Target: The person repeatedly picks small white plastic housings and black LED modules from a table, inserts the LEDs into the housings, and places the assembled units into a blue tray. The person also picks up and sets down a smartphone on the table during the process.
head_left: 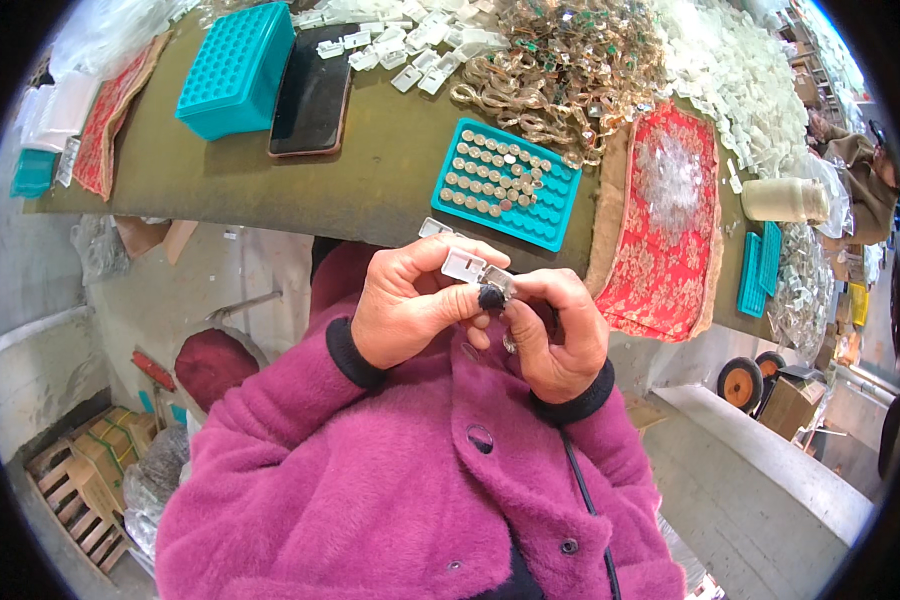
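Observation:
In front of my chest, my left hand (403,300) pinches a small white plastic housing (462,264) with a rectangular slot. A black cover (491,297) sits on the left thumb tip. My right hand (562,335) is closed at the housing's right end, thumb and forefinger together on it. Something small and shiny between the fingertips is too small to make out. Just beyond, on the table, a teal tray (560,222) holds rows of round silvery button-like discs (482,172). Another white plastic piece (435,229) lies at the table edge near my left fingers.
Across the green table (390,190) lie a black phone (312,90), a teal perforated block (233,75), loose white housings (410,50) and a heap of clear coiled strands (570,60). A red patterned cloth (665,260) and a pale jar (782,200) are on the right.

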